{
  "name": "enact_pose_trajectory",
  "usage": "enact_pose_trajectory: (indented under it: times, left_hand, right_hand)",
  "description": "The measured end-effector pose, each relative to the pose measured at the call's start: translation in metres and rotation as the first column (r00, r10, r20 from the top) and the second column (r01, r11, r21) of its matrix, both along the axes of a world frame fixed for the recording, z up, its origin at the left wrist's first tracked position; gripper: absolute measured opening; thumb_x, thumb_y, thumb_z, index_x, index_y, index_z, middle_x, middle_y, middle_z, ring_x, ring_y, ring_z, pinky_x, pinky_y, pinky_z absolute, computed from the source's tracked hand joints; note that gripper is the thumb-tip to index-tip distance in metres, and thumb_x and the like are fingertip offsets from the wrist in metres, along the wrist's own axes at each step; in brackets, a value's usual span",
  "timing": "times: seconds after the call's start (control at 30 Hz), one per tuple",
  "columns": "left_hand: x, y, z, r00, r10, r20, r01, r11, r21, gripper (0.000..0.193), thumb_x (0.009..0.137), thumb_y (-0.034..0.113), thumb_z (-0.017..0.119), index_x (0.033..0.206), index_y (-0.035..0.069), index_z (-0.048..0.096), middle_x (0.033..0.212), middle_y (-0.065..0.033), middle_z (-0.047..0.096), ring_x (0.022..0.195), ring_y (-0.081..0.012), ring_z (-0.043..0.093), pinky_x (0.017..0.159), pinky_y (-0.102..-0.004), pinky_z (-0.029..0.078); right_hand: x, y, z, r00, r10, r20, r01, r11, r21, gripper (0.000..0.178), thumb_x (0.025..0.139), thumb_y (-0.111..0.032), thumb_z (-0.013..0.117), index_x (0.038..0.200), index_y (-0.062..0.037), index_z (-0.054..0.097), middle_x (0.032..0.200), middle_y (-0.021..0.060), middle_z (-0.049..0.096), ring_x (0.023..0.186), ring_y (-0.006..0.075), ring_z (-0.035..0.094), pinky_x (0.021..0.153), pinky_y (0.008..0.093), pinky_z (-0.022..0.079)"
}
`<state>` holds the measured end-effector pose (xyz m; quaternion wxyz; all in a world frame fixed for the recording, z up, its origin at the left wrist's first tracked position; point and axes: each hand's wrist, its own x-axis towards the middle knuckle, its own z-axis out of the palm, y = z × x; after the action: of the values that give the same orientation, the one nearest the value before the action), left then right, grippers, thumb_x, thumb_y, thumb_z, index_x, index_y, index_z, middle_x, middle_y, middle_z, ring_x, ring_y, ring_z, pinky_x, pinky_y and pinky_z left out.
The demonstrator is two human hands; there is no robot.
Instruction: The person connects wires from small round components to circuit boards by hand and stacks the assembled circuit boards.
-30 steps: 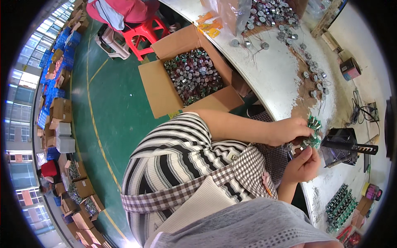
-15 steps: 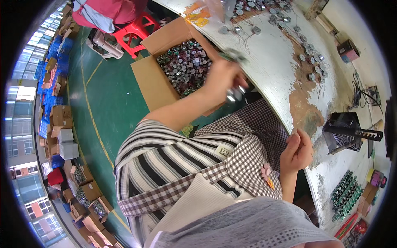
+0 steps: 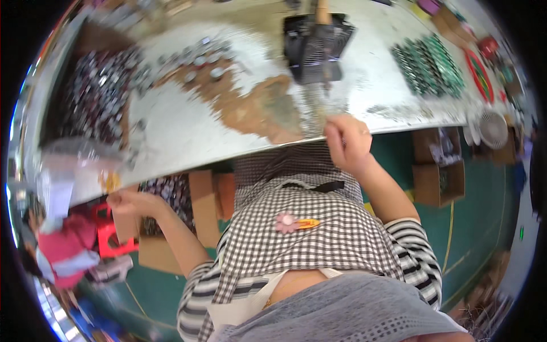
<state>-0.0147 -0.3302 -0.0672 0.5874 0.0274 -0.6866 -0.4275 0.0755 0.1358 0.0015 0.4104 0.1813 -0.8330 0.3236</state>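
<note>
My left hand (image 3: 134, 203) is at the table's front edge, over the cardboard box of small round metal parts (image 3: 170, 194). Its fingers stretch leftward, slightly blurred, and nothing shows in them. My right hand (image 3: 348, 142) is at the front edge of the worn white table (image 3: 176, 128), its fingers curled in and the thumb against them. Whatever it may hold is hidden. More round silver parts with thin wires (image 3: 205, 57) lie scattered on the tabletop. Behind my right hand stands a black fan-like device (image 3: 313, 51), with a handled tool over it.
A second box of round parts (image 3: 99, 91) stands on the table at the left, near a clear plastic bag (image 3: 80, 154). Rows of green circuit boards (image 3: 427, 65) lie at the right. A red stool (image 3: 114, 236) is at the lower left. Cardboard boxes (image 3: 439, 176) are under the table's right side.
My view has swung to the right, so the table now lies across the front. My left hand held round metal parts above the floor box; none show in it now. My right hand remains curled.
</note>
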Motion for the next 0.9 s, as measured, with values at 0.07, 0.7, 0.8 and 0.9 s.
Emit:
enact_pose_trajectory:
  times: [0.07, 0.7, 0.8, 0.9]
  left_hand:
    - [0.004, 0.080, 0.039, 0.997, -0.048, 0.059, 0.047, 0.999, 0.028, 0.036, 0.092, 0.011, 0.049, 0.119, -0.010, 0.039, 0.116, -0.0180, 0.047, 0.104, -0.0248, 0.048, 0.092, -0.0355, 0.040]
    - [0.054, 0.296, 0.021, 0.426, -0.735, 0.527, 0.905, 0.355, -0.236, 0.014, 0.085, -0.003, 0.058, 0.098, -0.003, 0.059, 0.105, -0.0128, 0.056, 0.082, -0.0178, 0.056, 0.066, -0.0257, 0.048]
    - [0.055, 0.303, 0.022, 0.371, -0.789, 0.489, 0.928, 0.305, -0.212, 0.019, 0.075, -0.005, 0.064, 0.093, -0.001, 0.061, 0.095, -0.0133, 0.060, 0.083, -0.0281, 0.057, 0.069, -0.0344, 0.047]
    - [0.054, 0.310, 0.024, 0.368, -0.797, 0.480, 0.927, 0.276, -0.253, 0.017, 0.075, -0.004, 0.065, 0.091, -0.001, 0.061, 0.095, -0.0131, 0.060, 0.083, -0.0282, 0.058, 0.069, -0.0349, 0.047]
  right_hand:
    - [0.001, 0.030, -0.004, 0.960, -0.279, 0.026, 0.280, 0.960, -0.031, 0.018, 0.079, 0.003, 0.064, 0.095, 0.0019, 0.058, 0.069, 0.0127, 0.058, 0.055, 0.0252, 0.057, 0.051, 0.0347, 0.046]
    - [0.028, 0.198, -0.042, 0.667, -0.745, 0.031, 0.661, 0.610, 0.438, 0.018, 0.081, -0.008, 0.062, 0.097, -0.0008, 0.061, 0.101, 0.0128, 0.062, 0.091, 0.0329, 0.057, 0.081, 0.0414, 0.045]
    - [0.034, 0.196, -0.041, 0.728, -0.668, 0.154, 0.597, 0.728, 0.336, 0.019, 0.079, -0.007, 0.065, 0.096, 0.0001, 0.060, 0.097, 0.0149, 0.062, 0.087, 0.0345, 0.058, 0.078, 0.0414, 0.046]
    - [0.034, 0.198, -0.040, 0.768, -0.601, 0.221, 0.548, 0.796, 0.258, 0.019, 0.077, -0.006, 0.068, 0.093, 0.0006, 0.060, 0.094, 0.0153, 0.061, 0.084, 0.0355, 0.059, 0.075, 0.0407, 0.046]
